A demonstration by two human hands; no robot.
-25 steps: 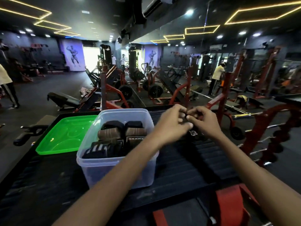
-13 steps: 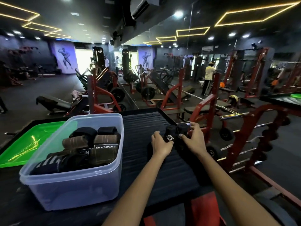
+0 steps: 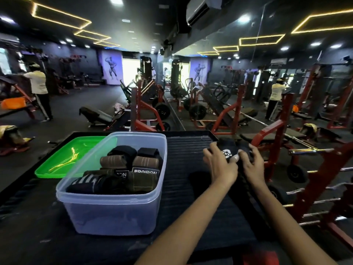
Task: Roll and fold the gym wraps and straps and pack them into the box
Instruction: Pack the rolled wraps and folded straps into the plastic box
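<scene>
A clear plastic box [image 3: 114, 213] stands on the black ribbed table [image 3: 183, 155], holding several rolled wraps [image 3: 131, 169] in black, brown and striped cloth. To its right, near the table's far right corner, both hands hold a black strap [image 3: 227, 150] with a white logo. My left hand [image 3: 219, 165] grips its left side, thumb on the logo. Around the strap's right side curl the fingers of my right hand [image 3: 252, 163]. The strap's tail runs down between my wrists and is partly hidden.
A green tray [image 3: 63, 161] lies behind and left of the box. Red weight racks [image 3: 313, 175] and benches stand just past the table's right edge. A red object [image 3: 256, 257] sits below the near edge. A person stands far left, another far right.
The hands have lowered from chest height to the table's far right corner and now hold the strap there with its logo facing up. The view has swung left, bringing the box nearer centre.
</scene>
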